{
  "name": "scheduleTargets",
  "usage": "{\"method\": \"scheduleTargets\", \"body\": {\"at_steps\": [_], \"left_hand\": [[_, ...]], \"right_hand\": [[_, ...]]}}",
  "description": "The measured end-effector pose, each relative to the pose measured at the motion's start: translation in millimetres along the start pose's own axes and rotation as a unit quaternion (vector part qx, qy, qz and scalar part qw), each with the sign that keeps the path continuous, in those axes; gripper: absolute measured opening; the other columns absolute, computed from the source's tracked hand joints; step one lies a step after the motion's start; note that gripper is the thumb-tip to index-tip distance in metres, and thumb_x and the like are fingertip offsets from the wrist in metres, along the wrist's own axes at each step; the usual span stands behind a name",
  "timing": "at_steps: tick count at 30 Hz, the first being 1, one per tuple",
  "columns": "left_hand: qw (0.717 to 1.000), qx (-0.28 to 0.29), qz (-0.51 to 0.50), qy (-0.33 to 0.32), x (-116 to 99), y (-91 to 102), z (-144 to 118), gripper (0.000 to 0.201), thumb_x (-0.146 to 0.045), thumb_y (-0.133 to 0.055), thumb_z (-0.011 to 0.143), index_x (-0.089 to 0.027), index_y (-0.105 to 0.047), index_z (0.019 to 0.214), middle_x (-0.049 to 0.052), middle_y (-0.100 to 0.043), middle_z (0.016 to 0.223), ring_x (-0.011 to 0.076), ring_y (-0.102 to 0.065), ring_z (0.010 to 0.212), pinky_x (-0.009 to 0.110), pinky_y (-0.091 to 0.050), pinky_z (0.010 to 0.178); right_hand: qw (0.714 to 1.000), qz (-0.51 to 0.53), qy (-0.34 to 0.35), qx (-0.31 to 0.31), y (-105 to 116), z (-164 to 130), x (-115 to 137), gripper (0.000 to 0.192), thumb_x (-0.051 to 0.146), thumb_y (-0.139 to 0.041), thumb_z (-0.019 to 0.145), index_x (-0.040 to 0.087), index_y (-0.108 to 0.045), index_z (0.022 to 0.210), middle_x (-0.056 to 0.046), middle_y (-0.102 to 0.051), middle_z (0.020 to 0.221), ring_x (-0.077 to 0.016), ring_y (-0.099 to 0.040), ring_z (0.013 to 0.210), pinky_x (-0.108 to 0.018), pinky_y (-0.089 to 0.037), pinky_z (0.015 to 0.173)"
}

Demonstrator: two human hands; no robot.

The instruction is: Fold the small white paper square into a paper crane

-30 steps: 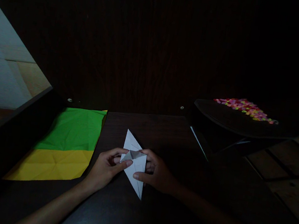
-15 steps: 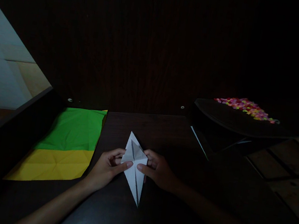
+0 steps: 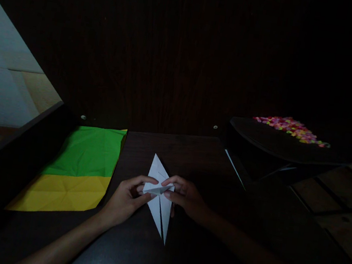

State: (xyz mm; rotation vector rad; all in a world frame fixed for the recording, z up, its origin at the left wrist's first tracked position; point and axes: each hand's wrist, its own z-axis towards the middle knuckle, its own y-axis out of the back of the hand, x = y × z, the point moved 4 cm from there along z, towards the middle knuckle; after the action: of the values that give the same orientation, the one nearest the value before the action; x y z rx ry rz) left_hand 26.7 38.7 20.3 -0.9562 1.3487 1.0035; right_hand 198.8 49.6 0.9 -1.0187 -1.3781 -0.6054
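A folded white paper (image 3: 157, 211), shaped like a long diamond, lies between my hands over the dark table. Its lower half is split by a slit down the middle. My left hand (image 3: 127, 195) pinches its left corner, thumb and index finger at the raised central flap. On the right corner my right hand (image 3: 186, 197) is closed likewise, index finger on top and thumb below the flap. The flap stands up across the middle of the paper. Some fingers of both hands are hidden behind the sheet.
Creased green paper (image 3: 90, 152) and yellow paper (image 3: 64, 194) lie on the table's left, beside a dark raised edge (image 3: 10, 133). Small pink, red and yellow pieces (image 3: 292, 127) are heaped on a dark surface at the right. A dark wooden panel (image 3: 161, 50) rises behind.
My index fingers have come over onto the top of the white paper. The upper flap has been drawn down and now stands at the middle. The slit below has spread wider.
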Motion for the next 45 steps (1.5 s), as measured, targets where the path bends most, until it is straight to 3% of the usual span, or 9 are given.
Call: {"method": "scheduleTargets", "body": {"at_steps": [8, 14, 18, 25, 28, 33, 45], "left_hand": [[0.999, 0.01, -0.032, 0.036, -1.8, -0.3, -0.5, 0.023, -0.035, -0.07, 0.083, -0.013, -0.07, 0.091, 0.005, -0.076, 0.083, 0.0196, -0.07, 0.077, 0.029, -0.054, 0.071], [0.997, 0.006, -0.074, 0.03, -1.6, -2.3, 0.9, 0.026, -0.032, -0.074, 0.08, -0.014, -0.067, 0.098, 0.006, -0.076, 0.091, 0.0204, -0.071, 0.083, 0.031, -0.055, 0.077], [0.993, -0.007, -0.113, 0.045, 0.5, -2.9, 0.6, 0.045, -0.03, -0.078, 0.077, -0.016, -0.057, 0.114, 0.007, -0.075, 0.096, 0.0219, -0.072, 0.087, 0.032, -0.056, 0.077], [0.985, -0.016, -0.156, 0.077, 4.5, -2.4, -1.8, 0.084, -0.027, -0.082, 0.073, -0.018, -0.031, 0.138, 0.007, -0.075, 0.087, 0.0217, -0.073, 0.075, 0.033, -0.057, 0.071], [0.983, 0.005, -0.161, 0.091, 5.7, -4.5, -2.3, 0.086, -0.027, -0.082, 0.073, -0.019, -0.029, 0.14, 0.007, -0.075, 0.088, 0.0236, -0.073, 0.076, 0.036, -0.058, 0.073], [0.982, 0.045, -0.159, 0.087, 6.4, -6.3, -4.1, 0.077, -0.026, -0.08, 0.076, -0.021, -0.034, 0.138, 0.007, -0.074, 0.091, 0.0241, -0.073, 0.081, 0.037, -0.057, 0.075], [0.984, 0.07, -0.131, 0.095, 5.7, -8.9, -5.1, 0.066, -0.029, -0.078, 0.078, -0.018, -0.042, 0.132, 0.007, -0.073, 0.092, 0.0221, -0.072, 0.079, 0.033, -0.056, 0.072]], "right_hand": [[0.998, -0.053, 0.026, -0.006, -5.5, -4.7, 6.7, 0.03, 0.024, -0.071, 0.077, 0.016, -0.054, 0.1, -0.003, -0.068, 0.082, -0.0125, -0.064, 0.06, -0.02, -0.051, 0.045], [0.999, -0.041, 0.017, -0.026, -4.8, -4.2, 5.6, 0.051, 0.018, -0.073, 0.072, 0.018, -0.045, 0.114, -0.003, -0.068, 0.088, -0.012, -0.064, 0.059, -0.02, -0.051, 0.044], [0.999, -0.015, 0.017, -0.028, -3.9, -3.1, 2.0, 0.064, 0.017, -0.076, 0.07, 0.021, -0.038, 0.122, -0.004, -0.068, 0.09, -0.0143, -0.065, 0.062, -0.021, -0.052, 0.044], [0.999, -0.004, -0.004, -0.052, 0.1, -1.1, -1.1, 0.08, 0.023, -0.08, 0.066, 0.02, -0.034, 0.132, -0.007, -0.071, 0.092, -0.016, -0.066, 0.061, -0.022, -0.051, 0.043], [0.998, -0.028, -0.025, -0.053, 0.2, -2.4, 1.8, 0.07, 0.028, -0.079, 0.067, 0.016, -0.045, 0.127, -0.008, -0.072, 0.089, -0.0167, -0.066, 0.062, -0.022, -0.05, 0.044], [0.996, -0.074, -0.018, -0.037, -2.2, -5.0, 6.2, 0.031, 0.035, -0.074, 0.074, 0.013, -0.066, 0.094, -0.005, -0.071, 0.077, -0.015, -0.065, 0.059, -0.021, -0.047, 0.044], [0.996, -0.084, -0.028, -0.017, -4.0, -5.0, 4.0, 0.028, 0.035, -0.075, 0.072, 0.013, -0.069, 0.088, -0.005, -0.071, 0.076, -0.0147, -0.064, 0.059, -0.019, -0.045, 0.043]]}}
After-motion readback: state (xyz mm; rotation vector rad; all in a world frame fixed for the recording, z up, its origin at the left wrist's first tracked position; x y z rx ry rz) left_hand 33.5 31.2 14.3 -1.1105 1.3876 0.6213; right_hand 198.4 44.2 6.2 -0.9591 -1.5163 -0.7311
